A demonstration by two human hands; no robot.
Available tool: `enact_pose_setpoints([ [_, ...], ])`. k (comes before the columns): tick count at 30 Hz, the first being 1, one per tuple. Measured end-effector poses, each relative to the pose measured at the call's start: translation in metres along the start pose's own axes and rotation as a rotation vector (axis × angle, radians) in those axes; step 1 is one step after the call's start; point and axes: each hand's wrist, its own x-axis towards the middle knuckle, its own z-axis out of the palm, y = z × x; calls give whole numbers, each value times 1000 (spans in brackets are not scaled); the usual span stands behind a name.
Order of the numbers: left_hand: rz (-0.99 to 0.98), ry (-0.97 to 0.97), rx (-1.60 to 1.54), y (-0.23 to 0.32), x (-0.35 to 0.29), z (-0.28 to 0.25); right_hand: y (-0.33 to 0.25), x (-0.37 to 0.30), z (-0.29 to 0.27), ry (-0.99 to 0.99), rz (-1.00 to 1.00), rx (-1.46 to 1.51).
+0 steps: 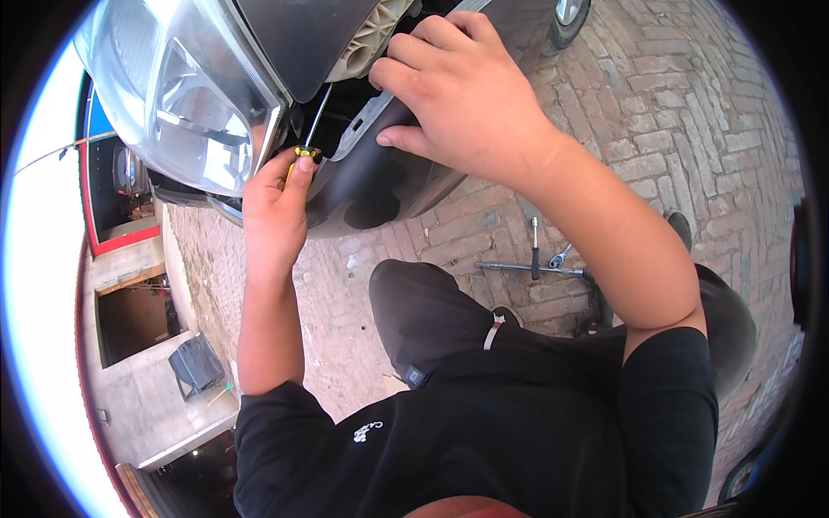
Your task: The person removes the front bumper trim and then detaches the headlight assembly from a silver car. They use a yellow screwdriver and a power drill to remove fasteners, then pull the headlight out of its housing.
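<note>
My left hand (pixel 279 203) is closed round the yellow and black handle of a screwdriver (pixel 317 118). The thin metal shaft runs up into the dark gap beside the car's headlight (pixel 203 104); its tip is out of clear sight. My right hand (pixel 453 95) grips the upper edge of the dark bumper (pixel 371 186), its fingers curled over the edge and the thumb against the outer face. Between the hands, a grey slotted flange of the bumper shows. A pale ribbed plastic bracket (pixel 373 39) sits just left of my right fingers.
On the brick paving (pixel 665 112) at my right lie a long metal bar (pixel 509 267), a black-handled tool (pixel 535 250) and a ratchet (pixel 560 257). A car wheel (pixel 568 22) stands at the top. A dark box-shaped object (pixel 198 366) is by the wall at left.
</note>
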Motion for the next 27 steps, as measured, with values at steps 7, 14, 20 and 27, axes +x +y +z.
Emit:
enact_pose_setpoints([
  [7,118,127,328,3,-6,4,3,0,0,1,4,-18],
  [14,300,218,457,-4,-4,10,13,2,-2,-2,-44,39],
  [20,304,213,679,-4,-6,14,11,7,-3,-44,-37,34],
  [27,257,267,370,-4,-1,14,-1,16,-3,-167,-121,-137],
])
